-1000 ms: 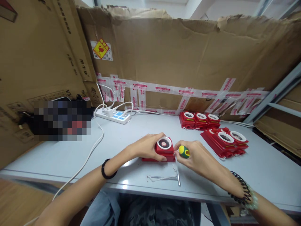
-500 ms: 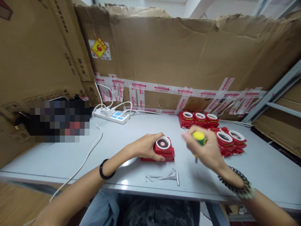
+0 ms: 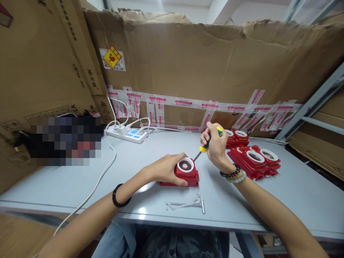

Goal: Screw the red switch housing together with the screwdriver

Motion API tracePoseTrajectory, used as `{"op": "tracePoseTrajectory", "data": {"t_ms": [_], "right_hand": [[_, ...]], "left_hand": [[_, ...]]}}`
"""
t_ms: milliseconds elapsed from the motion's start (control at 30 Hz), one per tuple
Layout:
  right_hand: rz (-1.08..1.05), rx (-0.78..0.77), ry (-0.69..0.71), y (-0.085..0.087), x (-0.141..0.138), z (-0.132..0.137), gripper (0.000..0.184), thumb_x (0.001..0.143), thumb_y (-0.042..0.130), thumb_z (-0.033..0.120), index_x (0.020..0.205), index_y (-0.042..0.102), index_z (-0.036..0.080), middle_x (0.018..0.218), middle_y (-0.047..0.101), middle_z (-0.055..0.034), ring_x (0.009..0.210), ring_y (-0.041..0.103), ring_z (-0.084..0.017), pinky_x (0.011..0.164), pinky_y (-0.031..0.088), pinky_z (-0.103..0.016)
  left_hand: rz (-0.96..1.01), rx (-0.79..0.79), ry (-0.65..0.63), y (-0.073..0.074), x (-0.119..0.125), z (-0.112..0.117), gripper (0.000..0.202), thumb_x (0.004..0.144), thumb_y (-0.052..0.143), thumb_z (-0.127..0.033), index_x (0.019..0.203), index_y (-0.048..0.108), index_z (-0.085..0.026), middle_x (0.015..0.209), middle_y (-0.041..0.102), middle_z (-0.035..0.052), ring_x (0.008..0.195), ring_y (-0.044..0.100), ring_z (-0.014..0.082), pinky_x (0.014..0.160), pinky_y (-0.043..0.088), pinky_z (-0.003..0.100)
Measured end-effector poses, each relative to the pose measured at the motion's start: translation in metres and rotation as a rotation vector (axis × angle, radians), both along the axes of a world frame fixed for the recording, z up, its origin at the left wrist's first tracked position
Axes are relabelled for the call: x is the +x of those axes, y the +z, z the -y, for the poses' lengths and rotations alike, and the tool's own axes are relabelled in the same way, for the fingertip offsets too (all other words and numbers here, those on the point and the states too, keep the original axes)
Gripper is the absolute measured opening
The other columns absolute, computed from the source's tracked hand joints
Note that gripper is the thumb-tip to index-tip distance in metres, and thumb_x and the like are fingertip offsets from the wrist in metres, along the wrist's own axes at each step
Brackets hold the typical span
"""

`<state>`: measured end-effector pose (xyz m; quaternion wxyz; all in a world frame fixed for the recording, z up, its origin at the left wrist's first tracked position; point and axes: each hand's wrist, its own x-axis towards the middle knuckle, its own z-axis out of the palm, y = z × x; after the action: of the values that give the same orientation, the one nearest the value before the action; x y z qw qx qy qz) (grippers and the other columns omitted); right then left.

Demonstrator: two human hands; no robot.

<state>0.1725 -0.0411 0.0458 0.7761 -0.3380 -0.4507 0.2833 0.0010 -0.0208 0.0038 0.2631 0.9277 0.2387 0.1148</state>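
Observation:
On the table in front of me sits a red box-shaped device [image 3: 185,173] with a white ring around a dark round window. My left hand [image 3: 167,168] is closed around its left side, thumb along the front and fingers behind. In my right hand [image 3: 217,145] is a screwdriver [image 3: 203,147] with a green and yellow handle, held tilted. Its tip meets the back right corner of the device; the exact contact point is too small to make out. Just in front of the device lie a thin metal rod with a crossbar [image 3: 202,206] and small white scraps.
Several more red devices [image 3: 255,163] are grouped at the right, with others behind them. A white power strip [image 3: 129,134] with plugs stands at the back left, its cable [image 3: 107,168] trailing to the front edge. Tall cardboard [image 3: 174,53] closes off the back.
My right hand has moved left and away from me, bringing the screwdriver from beside the device to its back right corner. My left hand stays on the device.

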Motion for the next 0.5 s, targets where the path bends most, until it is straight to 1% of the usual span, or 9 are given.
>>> {"op": "tracePoseTrajectory", "data": {"t_ms": [167, 500], "right_hand": [[-0.017, -0.028, -0.023, -0.0007, 0.0009, 0.0003, 0.037, 0.076, 0.061, 0.040, 0.060, 0.033, 0.022, 0.041, 0.033, 0.0119, 0.032, 0.036, -0.005, 0.031, 0.028, -0.017], [0.014, -0.014, -0.109, -0.0011, -0.0064, -0.0022, 0.036, 0.076, 0.061, 0.042, 0.061, 0.035, 0.022, 0.042, 0.033, 0.0119, 0.032, 0.035, -0.005, 0.031, 0.027, -0.018]], "left_hand": [[-0.004, -0.007, 0.012, 0.0010, 0.0002, 0.0007, 0.060, 0.060, 0.071, -0.052, 0.108, 0.047, -0.023, 0.095, 0.063, 0.0043, 0.080, 0.060, 0.0239, 0.064, 0.043, 0.028], [-0.013, 0.020, 0.004, 0.0005, 0.0010, 0.0007, 0.060, 0.060, 0.070, -0.053, 0.107, 0.047, -0.023, 0.095, 0.064, 0.0047, 0.080, 0.061, 0.0245, 0.063, 0.042, 0.028]]}}
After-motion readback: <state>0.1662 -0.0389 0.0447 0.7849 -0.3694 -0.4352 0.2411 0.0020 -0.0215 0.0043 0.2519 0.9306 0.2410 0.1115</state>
